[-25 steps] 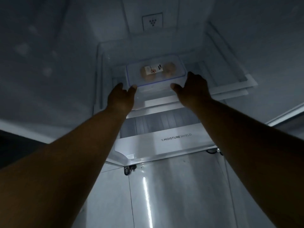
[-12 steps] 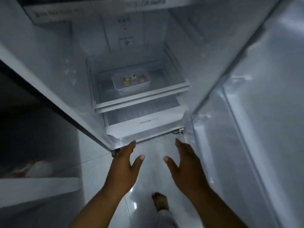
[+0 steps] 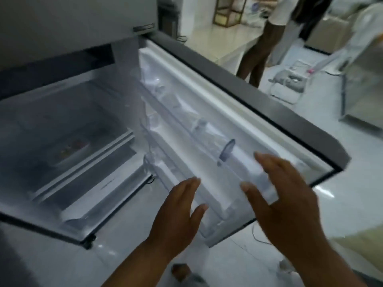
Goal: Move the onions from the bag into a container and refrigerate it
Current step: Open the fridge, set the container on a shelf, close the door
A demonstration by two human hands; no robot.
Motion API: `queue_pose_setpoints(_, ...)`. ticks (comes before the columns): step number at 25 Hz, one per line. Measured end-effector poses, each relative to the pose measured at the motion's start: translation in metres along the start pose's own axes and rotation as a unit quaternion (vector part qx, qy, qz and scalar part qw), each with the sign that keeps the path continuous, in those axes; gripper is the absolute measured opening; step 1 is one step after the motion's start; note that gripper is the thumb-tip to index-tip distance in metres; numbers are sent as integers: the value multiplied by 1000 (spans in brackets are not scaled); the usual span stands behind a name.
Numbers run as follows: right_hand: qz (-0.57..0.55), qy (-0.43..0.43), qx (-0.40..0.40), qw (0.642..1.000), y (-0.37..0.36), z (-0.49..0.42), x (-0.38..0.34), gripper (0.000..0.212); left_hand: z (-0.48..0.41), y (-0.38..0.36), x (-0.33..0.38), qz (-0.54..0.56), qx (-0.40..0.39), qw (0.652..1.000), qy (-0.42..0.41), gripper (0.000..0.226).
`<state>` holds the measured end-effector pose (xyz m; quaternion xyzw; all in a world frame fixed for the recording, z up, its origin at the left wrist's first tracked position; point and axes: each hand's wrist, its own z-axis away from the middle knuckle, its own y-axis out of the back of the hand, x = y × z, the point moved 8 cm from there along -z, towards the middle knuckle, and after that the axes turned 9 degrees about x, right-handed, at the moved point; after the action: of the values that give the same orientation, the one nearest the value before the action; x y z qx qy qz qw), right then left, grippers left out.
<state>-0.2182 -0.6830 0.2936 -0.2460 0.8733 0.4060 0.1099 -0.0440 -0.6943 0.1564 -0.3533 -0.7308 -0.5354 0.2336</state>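
Note:
The clear container with the onions (image 3: 70,151) sits on a low shelf inside the open fridge (image 3: 62,125), blurred and dim. The fridge door (image 3: 238,112) stands wide open to the right, its inner bins facing me. My left hand (image 3: 176,216) hangs empty with fingers spread in front of the door's lower bin. My right hand (image 3: 290,195) is also empty and spread, held close to the door's outer end. Neither hand clearly touches the door.
A crisper drawer (image 3: 99,195) lies below the shelf. A person (image 3: 267,32) stands at the far right beside a white counter (image 3: 223,44). A wire rack (image 3: 288,83) and cloths lie on the tiled floor. My foot (image 3: 182,270) shows at the bottom.
Both hands let go of the container on the shelf and drew back out of the fridge. My view swung right, and the hands now hover by the open door.

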Motion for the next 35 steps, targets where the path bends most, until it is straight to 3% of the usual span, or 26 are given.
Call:
queue_pose_setpoints(2,41,36,112,992,59,-15,8,38,-12,-3,56,-36,31,992,-117,55)
queue_pose_setpoints(4,94,67,169,979,91,-29,25,38,-18,-15,94,-61,35,978,-198,58)
queue_pose_setpoints(7,157,3,76,985,89,-45,70,52,-18,-47,111,-144,-34,961,-236,71)
queue_pose_setpoints(9,141,-53,-26,988,66,-40,90,62,-16,-62,101,-181,-89,954,-222,75)
queue_pose_setpoints(11,146,-35,-70,986,47,-25,92,66,-12,-64,95,-203,-96,949,-222,77)
queue_pose_setpoints(17,111,24,-60,992,44,-1,68,61,13,-34,78,-234,-53,950,-201,79)
queue_pose_setpoints(25,37,86,-127,987,32,26,-14,68,59,43,37,-212,-19,971,-108,78)
queue_pose_setpoints(29,-13,162,-188,968,12,43,-68,77,83,92,0,-226,-1,973,-55,85)
queue_pose_setpoints(35,-143,261,-246,922,-41,57,-160,76,112,180,-67,-249,33,966,60,93)
